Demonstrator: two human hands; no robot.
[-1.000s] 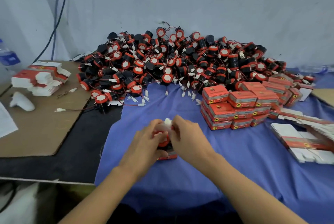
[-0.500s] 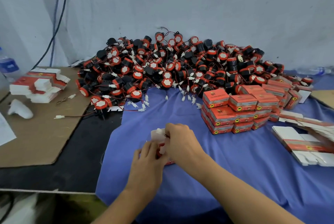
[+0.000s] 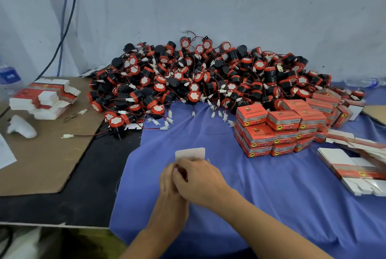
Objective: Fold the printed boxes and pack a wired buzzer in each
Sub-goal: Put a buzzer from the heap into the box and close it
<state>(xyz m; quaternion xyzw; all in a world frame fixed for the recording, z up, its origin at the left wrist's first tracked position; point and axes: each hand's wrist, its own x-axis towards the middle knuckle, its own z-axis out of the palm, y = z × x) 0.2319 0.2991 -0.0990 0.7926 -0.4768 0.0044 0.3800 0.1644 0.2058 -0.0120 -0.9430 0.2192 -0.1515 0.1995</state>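
We are holding both hands pressed together low on the blue cloth [image 3: 271, 196], the right hand [image 3: 198, 181] lying over the left hand [image 3: 169, 179], and both are closing around a small box [image 3: 190, 152] whose white flap is standing up just beyond our fingertips. We are probably keeping it tight between the palms so the buzzer stays down while that flap is tucked in, but we cannot see any buzzer or its wire: the box body is hidden under our hands, so we cannot tell whether it is filled. Farther beyond the hands, the heap of buzzers [image 3: 208, 79] is lying within reach against the wall. Beyond and to the right, the finished boxes [image 3: 275, 129] are sitting stacked, likely to keep done work apart. The flat boxes [image 3: 355, 166] at far right are running off the edge of view.
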